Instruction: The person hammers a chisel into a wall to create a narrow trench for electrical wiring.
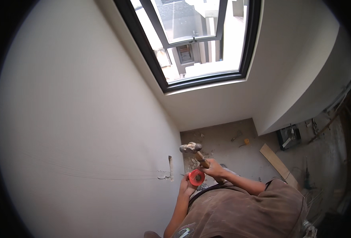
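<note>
My left hand (186, 187) is closed round a chisel with a round red hand guard (192, 178), just off the wall. Its thin tip points left toward the wall; I cannot tell whether it touches. In my right hand (214, 169) I grip a hammer (191, 148) by its wooden handle, the metal head raised above and beyond the chisel. A narrow upright slot (170, 164) is cut in the white wall (84, 119). Beside it is a rough chipped patch (163, 175) between pencil lines running left.
Ahead is a dark-framed window (207, 81) with its sash tilted out. Rubble (192, 162) lies along the wall's foot. On the floor to the right are a yellow tape-like item (246, 141), a wooden board (276, 160), a dark tool box (288, 137) and a green-and-black tool (307, 178).
</note>
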Action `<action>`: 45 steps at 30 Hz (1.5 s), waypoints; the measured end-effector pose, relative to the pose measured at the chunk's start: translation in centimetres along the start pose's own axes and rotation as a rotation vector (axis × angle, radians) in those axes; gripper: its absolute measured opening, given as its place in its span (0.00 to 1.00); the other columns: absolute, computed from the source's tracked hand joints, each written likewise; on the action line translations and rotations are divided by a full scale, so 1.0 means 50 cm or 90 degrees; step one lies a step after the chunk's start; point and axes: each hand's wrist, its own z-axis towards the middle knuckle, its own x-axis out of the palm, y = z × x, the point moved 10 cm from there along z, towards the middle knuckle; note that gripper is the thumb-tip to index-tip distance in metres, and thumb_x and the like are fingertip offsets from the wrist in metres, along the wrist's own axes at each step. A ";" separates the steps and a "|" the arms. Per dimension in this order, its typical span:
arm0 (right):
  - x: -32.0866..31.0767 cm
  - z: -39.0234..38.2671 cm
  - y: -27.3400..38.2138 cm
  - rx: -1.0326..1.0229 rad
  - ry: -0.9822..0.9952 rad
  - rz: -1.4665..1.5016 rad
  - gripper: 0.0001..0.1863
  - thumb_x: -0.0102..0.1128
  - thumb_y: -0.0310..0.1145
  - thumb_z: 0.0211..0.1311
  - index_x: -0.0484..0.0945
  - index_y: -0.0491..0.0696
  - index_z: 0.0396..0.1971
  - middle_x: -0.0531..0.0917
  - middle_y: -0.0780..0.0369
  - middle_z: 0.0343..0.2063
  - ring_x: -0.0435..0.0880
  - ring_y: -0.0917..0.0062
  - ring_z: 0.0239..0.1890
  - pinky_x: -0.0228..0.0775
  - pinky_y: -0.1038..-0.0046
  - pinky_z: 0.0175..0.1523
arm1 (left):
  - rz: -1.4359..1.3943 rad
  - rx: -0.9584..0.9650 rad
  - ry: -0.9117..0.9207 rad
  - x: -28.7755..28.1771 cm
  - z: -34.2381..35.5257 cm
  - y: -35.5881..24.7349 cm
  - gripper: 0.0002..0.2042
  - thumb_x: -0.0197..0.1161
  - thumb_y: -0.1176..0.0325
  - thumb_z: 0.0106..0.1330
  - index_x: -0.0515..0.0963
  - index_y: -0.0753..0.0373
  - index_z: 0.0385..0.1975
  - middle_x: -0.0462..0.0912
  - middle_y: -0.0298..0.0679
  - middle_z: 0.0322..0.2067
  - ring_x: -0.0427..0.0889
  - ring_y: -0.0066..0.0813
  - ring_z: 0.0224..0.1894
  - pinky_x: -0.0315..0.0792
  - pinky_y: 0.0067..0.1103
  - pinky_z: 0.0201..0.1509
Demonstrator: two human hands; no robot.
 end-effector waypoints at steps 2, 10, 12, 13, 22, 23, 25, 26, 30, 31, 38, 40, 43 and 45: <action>-0.026 -0.026 -0.013 0.014 -0.076 -0.020 0.11 0.63 0.38 0.57 0.76 0.45 0.26 0.74 0.68 0.19 0.71 0.86 0.25 0.65 0.77 0.31 | 0.040 -0.014 -0.033 -0.003 0.008 -0.006 0.10 0.51 0.68 0.64 0.73 0.67 0.39 0.79 0.44 0.39 0.80 0.38 0.43 0.72 0.35 0.55; -0.155 -0.175 -0.086 0.078 -0.328 0.031 0.14 0.59 0.39 0.59 0.73 0.46 0.22 0.70 0.70 0.15 0.68 0.86 0.20 0.61 0.77 0.26 | 0.208 -0.098 -0.170 -0.084 0.078 -0.015 0.05 0.50 0.69 0.61 0.71 0.64 0.30 0.77 0.43 0.30 0.78 0.39 0.33 0.75 0.36 0.46; -0.191 -0.211 -0.073 0.050 -0.409 0.039 0.15 0.59 0.41 0.59 0.73 0.44 0.22 0.71 0.68 0.15 0.69 0.85 0.22 0.62 0.75 0.28 | 0.249 -0.114 -0.254 -0.092 0.056 -0.026 0.08 0.50 0.67 0.61 0.72 0.64 0.35 0.79 0.44 0.34 0.80 0.40 0.39 0.73 0.38 0.52; -0.201 -0.223 -0.109 0.036 -0.447 0.028 0.16 0.58 0.42 0.58 0.75 0.43 0.27 0.74 0.66 0.18 0.71 0.82 0.24 0.65 0.73 0.32 | 0.261 -0.108 -0.249 -0.094 0.051 -0.034 0.10 0.50 0.66 0.61 0.73 0.64 0.37 0.80 0.44 0.36 0.80 0.40 0.41 0.73 0.39 0.52; -0.275 -0.450 -0.114 0.191 -0.648 0.006 0.19 0.54 0.42 0.53 0.75 0.39 0.35 0.80 0.49 0.23 0.81 0.58 0.31 0.71 0.64 0.40 | 0.432 -0.221 -0.226 -0.141 0.129 -0.107 0.08 0.49 0.71 0.60 0.75 0.64 0.33 0.79 0.40 0.33 0.79 0.32 0.37 0.75 0.30 0.44; -0.271 -0.479 -0.123 0.219 -0.654 0.000 0.20 0.54 0.41 0.53 0.75 0.38 0.37 0.80 0.48 0.25 0.81 0.57 0.33 0.71 0.63 0.41 | 0.364 -0.273 -0.239 -0.144 0.145 -0.089 0.08 0.49 0.71 0.60 0.75 0.63 0.33 0.79 0.40 0.33 0.79 0.32 0.37 0.75 0.30 0.44; -0.251 -0.539 -0.154 0.310 -0.641 0.033 0.22 0.53 0.40 0.51 0.75 0.36 0.37 0.80 0.45 0.26 0.82 0.56 0.34 0.72 0.63 0.40 | 0.223 -0.373 -0.276 -0.144 0.163 -0.062 0.08 0.49 0.71 0.60 0.75 0.63 0.34 0.79 0.40 0.34 0.79 0.32 0.37 0.75 0.31 0.45; -0.236 -0.570 -0.169 0.336 -0.658 0.012 0.22 0.54 0.41 0.50 0.75 0.36 0.37 0.80 0.45 0.26 0.82 0.56 0.34 0.72 0.62 0.40 | 0.272 -0.348 -0.310 -0.138 0.169 -0.055 0.09 0.49 0.70 0.60 0.75 0.63 0.34 0.80 0.40 0.34 0.79 0.33 0.37 0.75 0.31 0.45; -0.171 -0.661 -0.227 0.409 -0.683 0.003 0.22 0.55 0.42 0.49 0.76 0.37 0.35 0.81 0.46 0.27 0.82 0.58 0.33 0.72 0.62 0.39 | 0.336 -0.324 -0.357 -0.114 0.199 -0.011 0.10 0.50 0.69 0.59 0.75 0.64 0.37 0.80 0.42 0.37 0.79 0.35 0.41 0.74 0.34 0.49; -0.156 -0.677 -0.235 0.415 -0.678 0.018 0.22 0.55 0.42 0.49 0.76 0.37 0.34 0.81 0.46 0.27 0.82 0.59 0.33 0.71 0.62 0.38 | 0.313 -0.359 -0.324 -0.113 0.209 0.008 0.11 0.51 0.68 0.59 0.74 0.64 0.38 0.80 0.43 0.38 0.79 0.36 0.41 0.74 0.34 0.50; -0.038 -0.825 -0.330 0.535 -0.643 0.041 0.11 0.61 0.34 0.51 0.74 0.42 0.19 0.75 0.62 0.12 0.73 0.79 0.14 0.65 0.70 0.20 | 0.420 -0.313 -0.347 -0.139 0.219 0.134 0.09 0.49 0.68 0.58 0.70 0.65 0.36 0.77 0.48 0.37 0.79 0.45 0.42 0.72 0.43 0.53; -0.038 -0.848 -0.301 0.529 -0.683 0.147 0.08 0.58 0.31 0.51 0.73 0.44 0.18 0.73 0.64 0.11 0.74 0.78 0.12 0.66 0.72 0.17 | 0.366 -0.332 -0.314 -0.170 0.244 0.200 0.06 0.51 0.67 0.62 0.68 0.61 0.28 0.75 0.43 0.27 0.77 0.39 0.31 0.75 0.39 0.44; -0.120 -0.796 -0.316 0.514 -0.636 0.224 0.07 0.56 0.29 0.52 0.71 0.43 0.21 0.71 0.64 0.11 0.72 0.77 0.11 0.67 0.72 0.17 | 0.241 -0.295 -0.212 -0.157 0.303 0.201 0.09 0.48 0.64 0.64 0.66 0.60 0.23 0.71 0.40 0.23 0.76 0.38 0.28 0.75 0.41 0.44; -0.128 -0.793 -0.357 0.493 -0.605 0.302 0.07 0.56 0.28 0.53 0.69 0.43 0.22 0.71 0.63 0.12 0.71 0.77 0.11 0.67 0.71 0.17 | 0.276 -0.233 -0.261 -0.136 0.247 0.211 0.09 0.48 0.65 0.64 0.66 0.59 0.23 0.70 0.39 0.22 0.75 0.36 0.26 0.75 0.39 0.41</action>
